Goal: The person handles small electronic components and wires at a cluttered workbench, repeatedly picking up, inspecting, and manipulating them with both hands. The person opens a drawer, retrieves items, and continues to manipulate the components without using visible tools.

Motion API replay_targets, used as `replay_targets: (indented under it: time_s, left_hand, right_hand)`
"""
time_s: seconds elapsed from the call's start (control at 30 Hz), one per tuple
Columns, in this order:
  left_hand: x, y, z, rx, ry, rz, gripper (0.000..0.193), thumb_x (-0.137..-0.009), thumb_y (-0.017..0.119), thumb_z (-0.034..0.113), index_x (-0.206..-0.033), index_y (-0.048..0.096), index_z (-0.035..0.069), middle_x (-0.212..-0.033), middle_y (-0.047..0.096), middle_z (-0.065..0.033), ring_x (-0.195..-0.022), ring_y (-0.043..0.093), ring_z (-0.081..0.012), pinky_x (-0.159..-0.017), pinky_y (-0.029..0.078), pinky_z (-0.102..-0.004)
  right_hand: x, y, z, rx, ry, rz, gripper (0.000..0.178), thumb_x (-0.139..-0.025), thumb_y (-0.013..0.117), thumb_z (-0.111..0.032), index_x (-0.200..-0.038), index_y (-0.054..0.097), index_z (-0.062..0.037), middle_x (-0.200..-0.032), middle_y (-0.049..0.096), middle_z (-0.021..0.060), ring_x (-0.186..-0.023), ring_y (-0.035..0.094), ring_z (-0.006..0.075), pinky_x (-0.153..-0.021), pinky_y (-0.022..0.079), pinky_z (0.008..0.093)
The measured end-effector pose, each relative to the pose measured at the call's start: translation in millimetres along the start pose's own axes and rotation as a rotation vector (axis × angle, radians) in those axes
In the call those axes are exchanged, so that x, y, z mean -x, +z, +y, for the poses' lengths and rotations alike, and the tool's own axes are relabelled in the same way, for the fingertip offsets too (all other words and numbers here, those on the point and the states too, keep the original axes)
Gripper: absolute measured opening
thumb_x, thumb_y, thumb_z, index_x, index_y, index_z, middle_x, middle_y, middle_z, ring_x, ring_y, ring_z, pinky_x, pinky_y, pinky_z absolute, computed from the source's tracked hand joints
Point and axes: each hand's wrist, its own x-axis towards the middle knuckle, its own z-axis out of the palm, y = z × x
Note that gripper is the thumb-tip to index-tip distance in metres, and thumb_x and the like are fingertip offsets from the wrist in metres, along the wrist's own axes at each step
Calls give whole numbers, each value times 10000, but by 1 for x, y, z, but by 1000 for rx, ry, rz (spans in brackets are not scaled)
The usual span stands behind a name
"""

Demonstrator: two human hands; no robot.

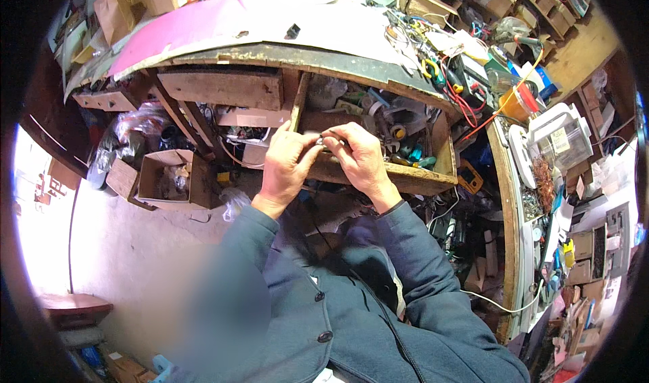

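Note:
Both hands meet in front of the workbench, above an open wooden drawer [399, 177]. My left hand [287, 163] pinches with thumb and forefinger at a tiny metallic piece [320, 141], too small to name. From the other side, my right hand [358, 156] grips the same spot, its thumb and fingers pressed together. Beneath and behind the hands, the drawer holds tools with green handles [414, 160], small round containers and plastic bags. Most of the piece is hidden by my fingertips.
On the bench top lies a white and pink sheet [203, 31] with a small black part [293, 31]. Pliers [433, 68] and tangled red cables [463, 106] crowd its right end. An open cardboard box [177, 183] stands on the floor at left. A side bench [506, 234] runs along the right.

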Motion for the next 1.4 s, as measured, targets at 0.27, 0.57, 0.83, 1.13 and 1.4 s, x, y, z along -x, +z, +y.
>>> replay_targets:
  time_s: [0.27, 0.57, 0.83, 1.13, 1.4]
  left_hand:
    - [-22, -1, 12, -105, 210, -38, 312, -813, 766, 19, -1112, 681, 34, -952, 697, -133, -897, 684, -341, -995, 538, -488]
    - [-20, 1, 17, 243, -210, -198, 283, -846, 769, 10, -1117, 694, 48, -925, 692, -105, -827, 698, -207, -734, 566, -332]
    - [-23, 4, 13, 292, -187, -211, 294, -822, 785, -8, -1092, 681, 48, -908, 693, -97, -821, 695, -200, -736, 563, -326]
    - [-30, 4, 12, 193, -130, -272, 341, -832, 807, 35, -1160, 714, 46, -960, 751, -110, -845, 728, -192, -766, 568, -306]
    - [-28, 7, 13, 392, -333, -251, 301, -857, 807, 18, -1149, 732, 34, -957, 776, -43, -870, 682, -67, -770, 557, -249]
  right_hand:
    - [-5, 0, 12, -337, 375, 16, 158, -881, 815, -107, -993, 736, -28, -938, 764, 50, -855, 684, 82, -766, 559, 256]
    - [-3, -18, 16, -725, 403, -107, 152, -893, 770, 17, -1031, 716, -14, -878, 730, 23, -855, 689, 82, -764, 556, 239]
    - [-9, -25, 18, -765, 479, -124, 80, -868, 789, -13, -937, 748, -20, -860, 743, 38, -811, 685, 111, -778, 552, 272]
    - [-8, -23, 26, -775, 492, -82, 57, -858, 774, -11, -908, 748, -8, -852, 744, 49, -781, 675, 110, -761, 540, 264]
    - [-9, -23, 27, -822, 492, -62, 76, -869, 734, 8, -944, 723, 2, -892, 745, 59, -815, 678, 106, -781, 540, 258]
